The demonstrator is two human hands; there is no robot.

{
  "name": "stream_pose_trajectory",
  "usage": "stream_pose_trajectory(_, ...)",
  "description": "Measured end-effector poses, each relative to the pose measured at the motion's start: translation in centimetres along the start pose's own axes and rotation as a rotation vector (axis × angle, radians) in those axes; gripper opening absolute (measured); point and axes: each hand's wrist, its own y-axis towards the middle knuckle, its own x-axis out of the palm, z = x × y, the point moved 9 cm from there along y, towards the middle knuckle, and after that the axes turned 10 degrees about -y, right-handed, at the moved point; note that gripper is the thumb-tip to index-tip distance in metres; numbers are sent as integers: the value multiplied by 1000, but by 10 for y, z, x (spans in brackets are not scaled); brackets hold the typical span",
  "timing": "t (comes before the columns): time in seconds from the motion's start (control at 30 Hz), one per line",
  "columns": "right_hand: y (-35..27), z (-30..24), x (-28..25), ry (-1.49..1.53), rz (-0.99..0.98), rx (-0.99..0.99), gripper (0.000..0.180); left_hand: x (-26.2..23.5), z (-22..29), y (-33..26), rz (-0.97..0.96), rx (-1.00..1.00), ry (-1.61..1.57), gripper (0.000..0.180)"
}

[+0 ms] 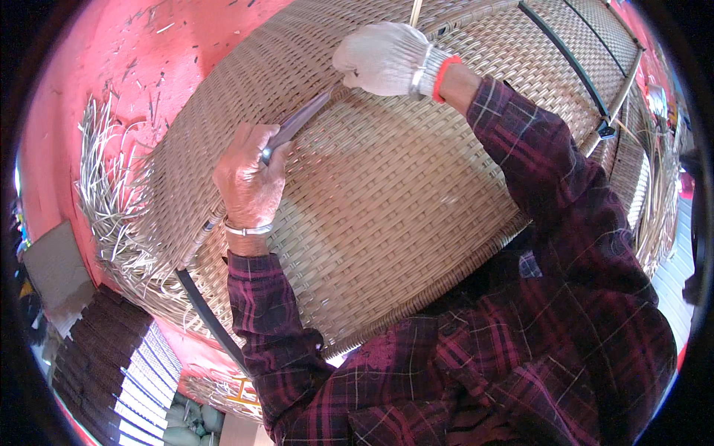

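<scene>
A big wicker panel [387,201] is spreading out before me. The gloved right hand [383,59] is curling over it; from here I can't tell what it's pinching. The bare left hand [249,167] is tightly gripping a slim grey tool [301,121], which is slanting up toward the right hand.

From my remote seat, I'm seeing what looks like a wicker-weaving workshop: a broad woven wicker panel [387,186], loose strands [104,182] fringing its edge, scraps [165,28] littering a red surface [82,111], and a knitted work glove [383,59].
</scene>
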Motion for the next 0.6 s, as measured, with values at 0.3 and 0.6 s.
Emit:
stream_pose_trajectory(0.3,-17,14,-25,-32,31,-44,29,-3,15,-18,6,96,162,22)
stream_pose_trajectory(0.6,-6,-21,-20,-220,4,-108,19,0,16,-21,-7,-39,226,26)
